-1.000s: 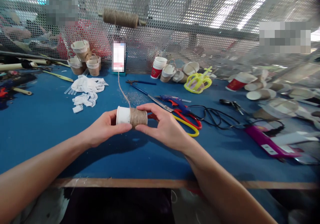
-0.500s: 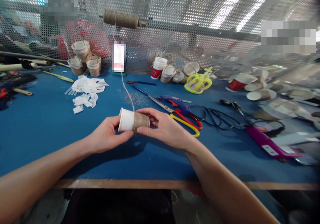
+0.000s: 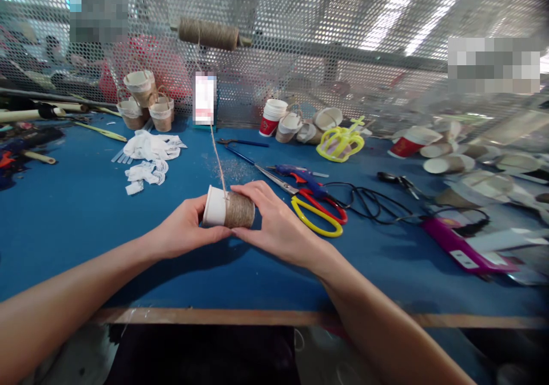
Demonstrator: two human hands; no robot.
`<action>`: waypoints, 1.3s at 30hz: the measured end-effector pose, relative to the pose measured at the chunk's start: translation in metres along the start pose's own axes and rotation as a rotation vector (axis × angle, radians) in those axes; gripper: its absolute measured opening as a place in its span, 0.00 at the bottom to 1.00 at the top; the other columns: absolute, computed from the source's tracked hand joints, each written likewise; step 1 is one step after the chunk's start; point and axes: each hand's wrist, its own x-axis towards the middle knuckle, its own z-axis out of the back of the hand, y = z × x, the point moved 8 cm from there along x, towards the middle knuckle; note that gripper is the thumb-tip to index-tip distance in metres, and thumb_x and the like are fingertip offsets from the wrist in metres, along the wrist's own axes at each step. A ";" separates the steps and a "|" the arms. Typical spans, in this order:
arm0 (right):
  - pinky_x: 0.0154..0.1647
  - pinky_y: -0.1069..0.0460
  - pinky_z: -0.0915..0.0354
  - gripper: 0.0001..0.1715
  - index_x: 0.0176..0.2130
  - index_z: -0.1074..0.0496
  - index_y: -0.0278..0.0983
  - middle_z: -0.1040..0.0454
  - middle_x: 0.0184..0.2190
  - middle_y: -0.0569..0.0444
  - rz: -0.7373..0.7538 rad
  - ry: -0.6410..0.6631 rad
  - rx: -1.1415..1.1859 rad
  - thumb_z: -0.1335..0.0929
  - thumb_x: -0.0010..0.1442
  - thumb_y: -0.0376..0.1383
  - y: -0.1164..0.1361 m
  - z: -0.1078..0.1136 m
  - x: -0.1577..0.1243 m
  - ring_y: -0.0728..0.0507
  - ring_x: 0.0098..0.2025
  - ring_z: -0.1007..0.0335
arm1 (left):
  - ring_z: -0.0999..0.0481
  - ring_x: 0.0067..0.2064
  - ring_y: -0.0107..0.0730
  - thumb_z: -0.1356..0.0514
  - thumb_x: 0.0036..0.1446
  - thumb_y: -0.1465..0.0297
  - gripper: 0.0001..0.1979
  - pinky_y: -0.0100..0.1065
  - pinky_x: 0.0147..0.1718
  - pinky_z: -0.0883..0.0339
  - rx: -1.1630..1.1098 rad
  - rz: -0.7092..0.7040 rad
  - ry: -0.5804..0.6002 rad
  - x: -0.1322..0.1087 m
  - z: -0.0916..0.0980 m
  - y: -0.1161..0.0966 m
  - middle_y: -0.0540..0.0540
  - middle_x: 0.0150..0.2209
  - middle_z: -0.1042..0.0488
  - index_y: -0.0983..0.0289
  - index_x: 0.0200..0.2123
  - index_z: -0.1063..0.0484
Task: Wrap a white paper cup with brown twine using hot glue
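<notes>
We logged a cup (image 3: 215,206) lying sideways between both hands, low over the bench (image 3: 77,213) near its front edge; whether it touched the bench, we couldn't tell. The left hand (image 3: 182,227) pinched the white rim end, thumb in front, fingers behind. The right hand (image 3: 274,225) pinched the base end, thumb low, fingers curled over the twine wrap (image 3: 240,210) covering that half. A strand (image 3: 217,156) ran taut from the wrap's edge up and back to a spool (image 3: 209,32) hung on the mesh (image 3: 300,70). Scissors (image 3: 317,216) lay just right of the right hand. Our call on winding well: strand tight, each turn touching the last with no gap or overlap, cup rolled evenly by both hands, right fingers pressing the laid turns so none slip off the narrow end.
</notes>
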 end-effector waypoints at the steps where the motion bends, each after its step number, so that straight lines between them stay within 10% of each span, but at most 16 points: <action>1: 0.53 0.44 0.42 0.31 0.50 0.42 0.36 0.39 0.45 0.47 -0.009 0.011 -0.003 0.31 0.47 0.34 -0.001 -0.001 0.000 0.43 0.49 0.40 | 0.28 0.35 0.35 0.38 0.44 0.69 0.18 0.33 0.36 0.35 0.023 -0.009 0.004 0.000 0.000 0.000 0.55 0.36 0.26 0.69 0.41 0.33; 12: 0.48 0.44 0.38 0.35 0.50 0.40 0.37 0.36 0.45 0.47 -0.070 0.039 0.106 0.28 0.45 0.42 -0.005 0.003 0.002 0.43 0.46 0.37 | 0.28 0.32 0.32 0.41 0.45 0.70 0.16 0.32 0.33 0.34 0.020 0.001 0.007 -0.001 -0.003 -0.001 0.54 0.33 0.26 0.70 0.39 0.32; 16: 0.39 0.50 0.35 0.13 0.36 0.31 0.35 0.29 0.35 0.50 -0.176 -0.207 0.169 0.35 0.54 0.42 -0.025 0.031 0.003 0.46 0.37 0.33 | 0.27 0.33 0.34 0.41 0.46 0.71 0.15 0.34 0.36 0.33 -0.031 0.012 0.073 -0.004 -0.009 -0.002 0.56 0.34 0.25 0.70 0.39 0.32; 22: 0.31 0.54 0.37 0.15 0.31 0.34 0.35 0.28 0.28 0.52 -0.500 -0.531 -0.016 0.44 0.60 0.39 -0.090 0.094 -0.004 0.49 0.30 0.32 | 0.26 0.38 0.37 0.42 0.47 0.73 0.15 0.35 0.40 0.33 -0.001 0.014 0.126 -0.007 -0.015 -0.005 0.56 0.37 0.24 0.69 0.41 0.31; 31: 0.36 0.49 0.35 0.11 0.37 0.31 0.31 0.29 0.36 0.50 -0.980 -0.026 -0.290 0.34 0.55 0.37 -0.183 0.085 -0.013 0.45 0.37 0.32 | 0.26 0.39 0.37 0.43 0.48 0.73 0.15 0.33 0.39 0.34 0.065 0.023 0.150 -0.008 -0.018 -0.005 0.55 0.37 0.24 0.68 0.41 0.31; 34: 0.38 0.48 0.34 0.16 0.45 0.34 0.34 0.32 0.43 0.51 -1.022 -0.019 -0.220 0.37 0.58 0.39 -0.191 0.077 -0.017 0.46 0.40 0.33 | 0.26 0.37 0.38 0.43 0.48 0.71 0.13 0.35 0.38 0.34 0.093 0.031 0.147 -0.008 -0.017 -0.004 0.55 0.35 0.25 0.68 0.39 0.31; 39: 0.27 0.54 0.35 0.04 0.28 0.33 0.31 0.29 0.24 0.55 -0.933 -0.191 -0.014 0.33 0.51 0.31 -0.162 0.088 -0.016 0.49 0.25 0.32 | 0.27 0.35 0.36 0.43 0.48 0.72 0.14 0.33 0.36 0.34 0.075 0.029 0.102 -0.005 -0.013 -0.001 0.55 0.35 0.25 0.68 0.40 0.32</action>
